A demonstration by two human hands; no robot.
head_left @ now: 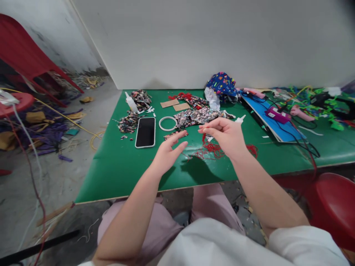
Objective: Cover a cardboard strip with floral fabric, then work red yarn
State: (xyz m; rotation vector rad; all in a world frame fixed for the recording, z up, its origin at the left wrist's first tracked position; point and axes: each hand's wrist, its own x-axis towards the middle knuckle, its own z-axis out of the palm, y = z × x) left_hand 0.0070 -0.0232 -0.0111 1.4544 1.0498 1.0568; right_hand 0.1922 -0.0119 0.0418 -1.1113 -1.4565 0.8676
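Note:
Over the green table, my left hand [169,152] has its thumb and fingers spread, with nothing between them. To its right, my right hand [226,136] pinches with thumb and fingertips; a red thread seems to hang from the pinch. Below and beside it lies a tangle of red threads [213,149]. A small piece of patterned fabric [168,136] is just beyond my left fingertips. Further back sit a white ring [168,123], a larger patterned cloth [191,116] and two brown cardboard pieces [181,107]. A phone [145,132] with a dark screen lies left of the ring.
At the back left, a white glue bottle [131,102] stands by patterned scraps [128,122]. A blue patterned cloth bundle [222,84] rests against the wall. On the right are a blue folder [273,120], a purple device [278,115], cables and green material [337,120].

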